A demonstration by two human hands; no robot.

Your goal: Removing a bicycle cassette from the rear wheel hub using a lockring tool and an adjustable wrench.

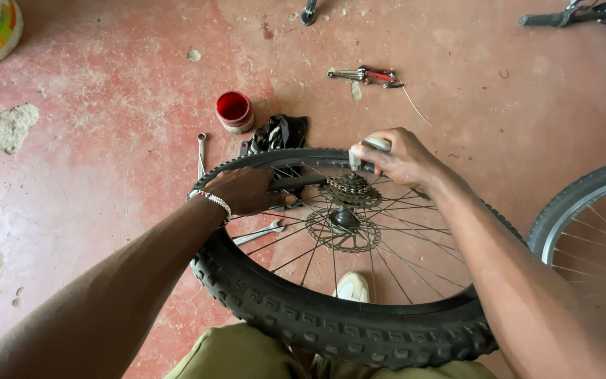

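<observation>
I see a worn red concrete floor (457,112) with a red tin (234,111) and spanners lying about. A black knobbly-tyred bicycle wheel (331,319) stands upright against my knees. My left hand (243,191) is closed around a black tool handle (297,182) at the rusty sprocket cluster (350,189); my right hand (398,158) grips a silver tool (376,144) above it.

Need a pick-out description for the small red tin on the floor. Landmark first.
Start at the knobby-tyred bicycle wheel the person steadies. Beyond its far rim lies a crumpled black rag; the red tin stands upright on the floor just left of it. It is the only round, open-topped red container there; the spanner beside it is slim and silver.
</observation>
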